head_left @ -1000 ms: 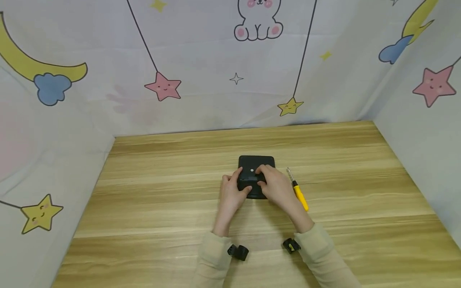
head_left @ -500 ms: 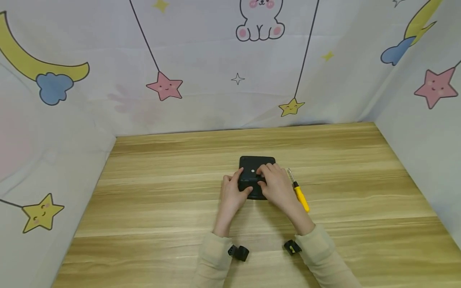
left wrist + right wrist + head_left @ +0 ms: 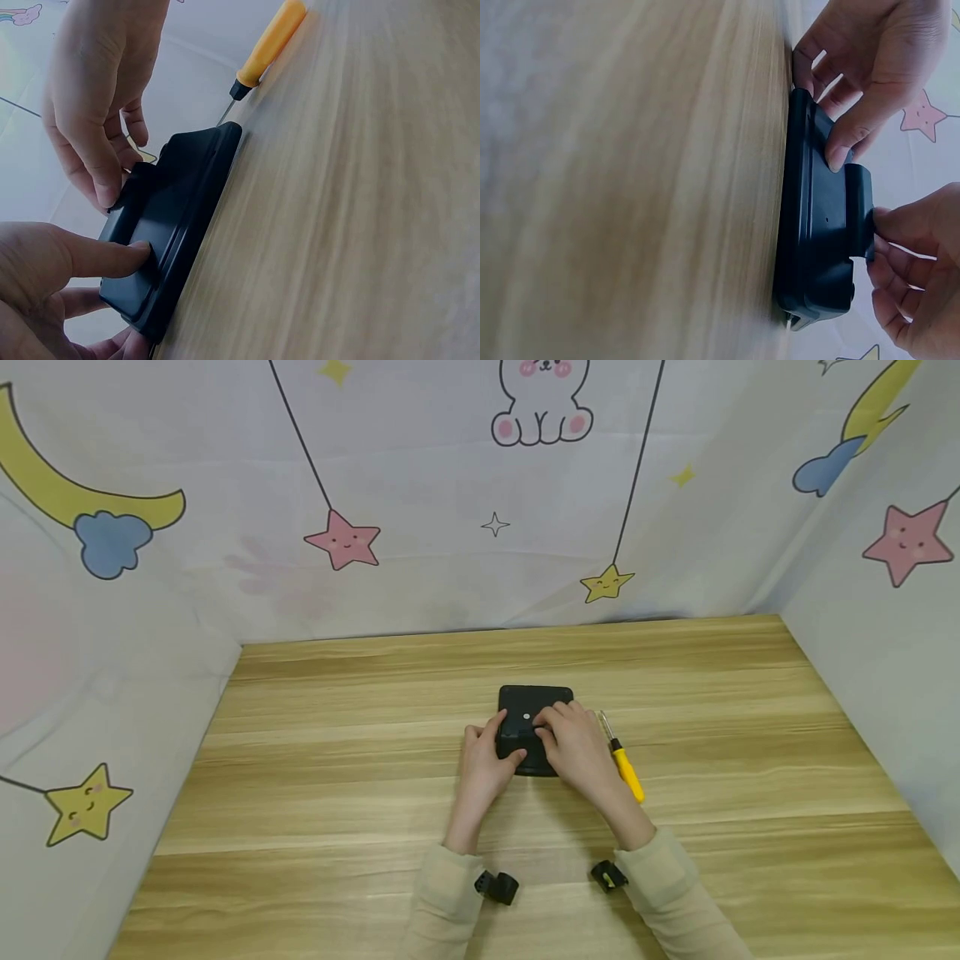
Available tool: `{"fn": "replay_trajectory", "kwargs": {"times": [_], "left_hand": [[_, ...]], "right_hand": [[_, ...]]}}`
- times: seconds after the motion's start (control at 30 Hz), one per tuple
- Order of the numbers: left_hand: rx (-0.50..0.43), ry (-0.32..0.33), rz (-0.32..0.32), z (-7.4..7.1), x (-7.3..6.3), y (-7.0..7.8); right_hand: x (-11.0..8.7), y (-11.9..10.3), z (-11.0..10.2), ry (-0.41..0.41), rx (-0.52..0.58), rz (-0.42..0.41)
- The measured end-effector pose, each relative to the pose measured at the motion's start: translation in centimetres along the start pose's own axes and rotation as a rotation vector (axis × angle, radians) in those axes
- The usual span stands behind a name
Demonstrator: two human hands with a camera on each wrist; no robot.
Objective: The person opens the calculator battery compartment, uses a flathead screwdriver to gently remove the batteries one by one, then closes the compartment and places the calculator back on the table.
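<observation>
A flat black plastic device [image 3: 517,697] with rounded corners lies on the table, a small white dot on its top. My left hand [image 3: 483,764] grips its left end, thumb on the near face and fingers round the far side. A raised black piece [image 3: 860,206] stands up from the device in the right wrist view. My right hand [image 3: 579,747] pinches this piece between thumb and fingers. Whether it is loose from the device I cannot tell. Just right of my right hand lies a screwdriver [image 3: 628,772] with a yellow handle, its metal shaft pointing away.
The wood-grain table [image 3: 337,793] is bounded at the back and sides by a white patterned cloth [image 3: 435,568]. A small black camera sits at each wrist, the left one [image 3: 498,887] and the right one [image 3: 608,876].
My right thumb has shifted slightly upward, closer to the index finger on the raised piece. My left hand, the device and the screwdriver stay in place; the head view shifted slightly at first.
</observation>
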State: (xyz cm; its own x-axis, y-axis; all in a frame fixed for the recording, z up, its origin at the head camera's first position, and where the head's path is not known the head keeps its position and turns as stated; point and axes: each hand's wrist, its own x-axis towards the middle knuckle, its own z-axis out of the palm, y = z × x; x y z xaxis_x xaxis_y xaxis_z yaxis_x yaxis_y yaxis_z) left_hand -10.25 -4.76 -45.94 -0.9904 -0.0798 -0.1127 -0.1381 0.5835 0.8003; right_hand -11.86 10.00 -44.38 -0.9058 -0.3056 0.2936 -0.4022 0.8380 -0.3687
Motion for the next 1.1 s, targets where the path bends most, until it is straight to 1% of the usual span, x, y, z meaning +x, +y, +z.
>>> {"fn": "replay_trajectory", "kwargs": {"times": [0.13,0.4,0.67,0.87,1.0,1.1], "left_hand": [[-0.004,-0.002,-0.007,0.0,0.0,0.0],[0.001,0.004,0.000,0.1,0.0,-0.2],[-0.016,-0.003,-0.001,0.0,0.1,-0.1],[-0.027,-0.003,0.018,0.1,0.2,-0.1],[-0.030,-0.006,0.013,-0.1,0.3,-0.3],[-0.029,-0.012,0.011,-0.2,0.4,-0.3]], "right_hand": [[0.1,0.0,0.0,0.003,0.005,0.005],[0.3,0.0,0.2,0.004,0.002,0.014],[0.4,0.0,-0.3,0.029,-0.012,-0.005],[0.3,-0.1,-1.0,0.019,-0.004,0.000],[0.1,-0.1,-1.2,0.003,0.003,-0.009],[0.0,-0.1,-1.4,-0.009,0.012,-0.002]]}}
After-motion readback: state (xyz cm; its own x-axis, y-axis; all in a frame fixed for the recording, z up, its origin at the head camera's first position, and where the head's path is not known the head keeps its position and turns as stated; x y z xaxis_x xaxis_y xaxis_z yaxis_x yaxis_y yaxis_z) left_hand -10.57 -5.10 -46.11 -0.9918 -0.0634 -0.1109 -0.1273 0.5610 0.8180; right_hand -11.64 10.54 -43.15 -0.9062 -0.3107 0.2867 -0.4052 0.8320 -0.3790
